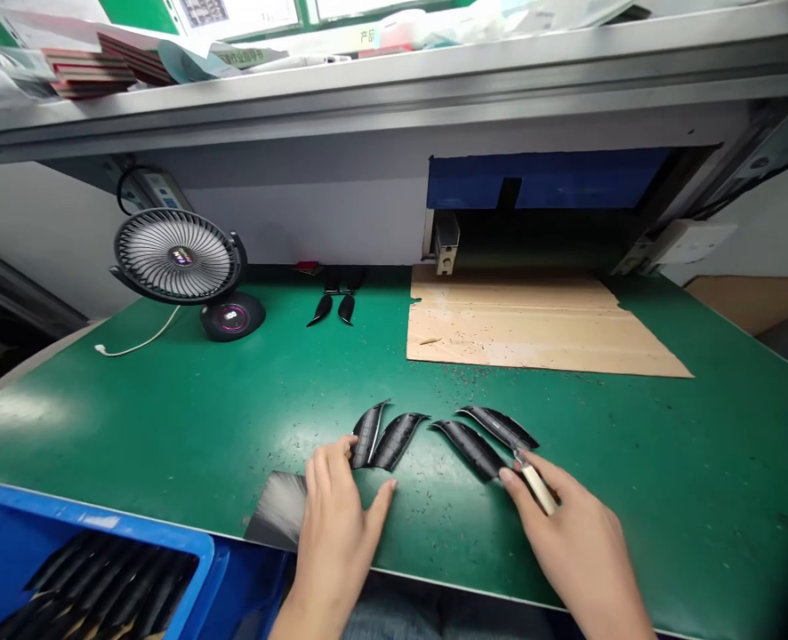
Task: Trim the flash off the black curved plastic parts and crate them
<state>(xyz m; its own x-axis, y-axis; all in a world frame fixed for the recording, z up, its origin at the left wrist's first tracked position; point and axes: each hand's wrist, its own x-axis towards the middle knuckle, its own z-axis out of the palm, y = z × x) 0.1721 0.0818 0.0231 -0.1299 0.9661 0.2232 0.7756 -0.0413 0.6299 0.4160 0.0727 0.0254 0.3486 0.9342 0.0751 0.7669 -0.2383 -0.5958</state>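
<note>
- We see the left hand (337, 533) spread on the green mat (167, 427), thumb touching the first of four curved black strips (367, 434).
- We see the right hand (574, 551) pinching a pale-handled knife (539, 489), its blade just beside the fourth strip (497, 427).
- The strips lie side by side on the mat.
- At front left, we note a blue bin (80, 533) holding dark strips (100, 587).

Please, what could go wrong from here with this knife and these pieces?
The right hand grips a small pale-handled knife beside a black curved strip; a slip could cut the strip or a bare finger. Dark scraps on the green mat might also stick to the strips.
</note>
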